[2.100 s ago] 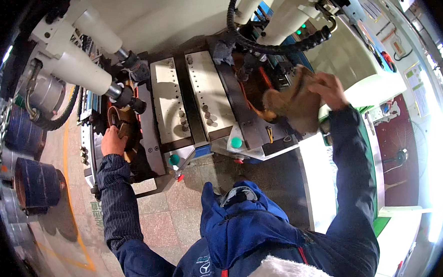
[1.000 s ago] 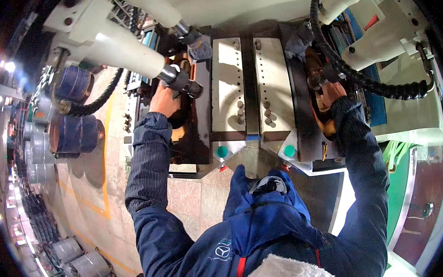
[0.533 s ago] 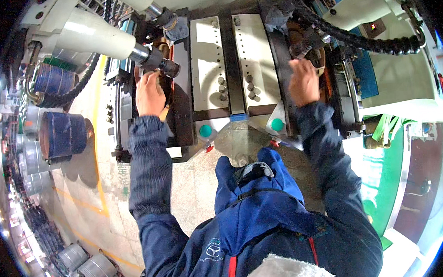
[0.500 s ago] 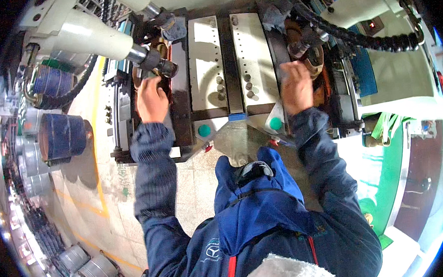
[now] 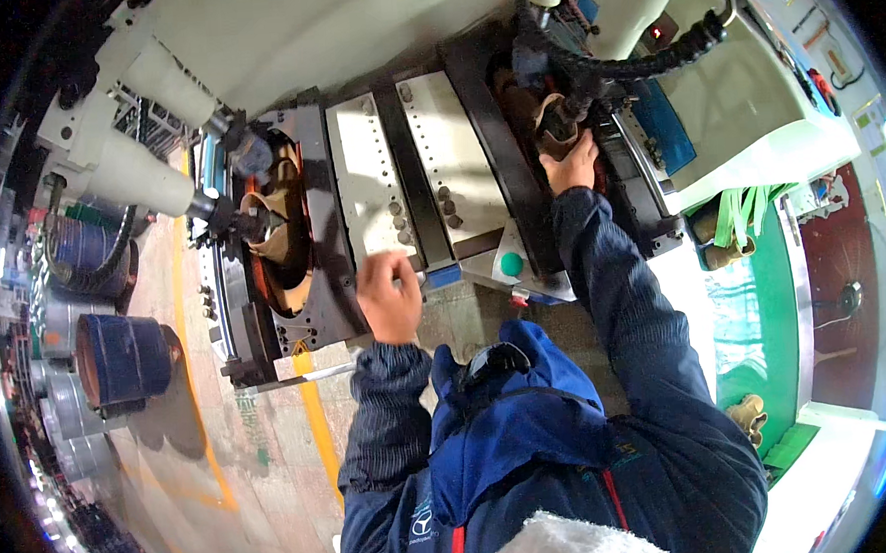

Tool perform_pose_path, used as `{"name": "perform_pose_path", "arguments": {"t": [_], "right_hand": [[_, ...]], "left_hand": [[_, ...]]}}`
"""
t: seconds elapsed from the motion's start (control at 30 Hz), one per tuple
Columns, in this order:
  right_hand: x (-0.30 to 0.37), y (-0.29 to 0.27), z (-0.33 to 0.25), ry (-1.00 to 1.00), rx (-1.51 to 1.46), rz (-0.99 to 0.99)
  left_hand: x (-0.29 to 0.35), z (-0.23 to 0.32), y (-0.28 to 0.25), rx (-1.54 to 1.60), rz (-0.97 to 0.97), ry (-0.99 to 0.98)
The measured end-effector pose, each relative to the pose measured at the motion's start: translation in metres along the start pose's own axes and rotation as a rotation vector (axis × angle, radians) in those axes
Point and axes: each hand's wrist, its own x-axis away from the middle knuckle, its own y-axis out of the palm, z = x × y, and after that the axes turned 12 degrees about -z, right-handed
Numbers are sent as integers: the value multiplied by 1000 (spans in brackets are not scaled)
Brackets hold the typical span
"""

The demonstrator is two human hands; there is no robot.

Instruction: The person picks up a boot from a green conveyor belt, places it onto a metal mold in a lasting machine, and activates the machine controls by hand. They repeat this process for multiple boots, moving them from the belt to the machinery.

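Observation:
My right hand (image 5: 570, 165) is closed round the edge of a tan boot (image 5: 555, 128) in the right bay of a machine. The boot's opening faces up, just below a dark press head (image 5: 581, 84). My left hand (image 5: 390, 297) has its fingers curled, with nothing visible in them, over the front end of the machine's left white plate (image 5: 374, 205). In the left bay another tan boot (image 5: 278, 220) stands beside a dark-tipped press arm (image 5: 147, 177), and neither hand touches it.
A green button (image 5: 511, 264) sits on the front corner, right of my left hand. Blue-wrapped drums (image 5: 122, 356) stand on the floor at left. Tan boots (image 5: 730, 253) and green straps (image 5: 745, 216) lie at right, near a green surface (image 5: 756, 330). A corrugated hose (image 5: 652, 60) arches over the right bay.
My left hand has left the left bay and come toward me and rightward, uncovering the boot there. My right hand now grips the right boot. The whole view has turned.

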Motion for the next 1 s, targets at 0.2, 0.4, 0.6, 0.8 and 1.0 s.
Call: {"name": "perform_pose_path", "arguments": {"t": [0.2, 0.4, 0.6, 0.8, 1.0], "right_hand": [[-63, -13, 50, 109, 280, -191], [-9, -48, 32, -114, -236, -387], [107, -124, 35, -277, -416, -445], [149, -179, 66, -166, -406, -391], [150, -222, 133, -253, -572, -281]], "left_hand": [[122, 0, -3, 38, -209, -165], [288, -111, 30, 70, -516, -779], [428, -243, 71, -353, -1311, -880], [446, -284, 85, -599, -1810, -199], [403, -294, 108, -323, -1152, -62]]}}
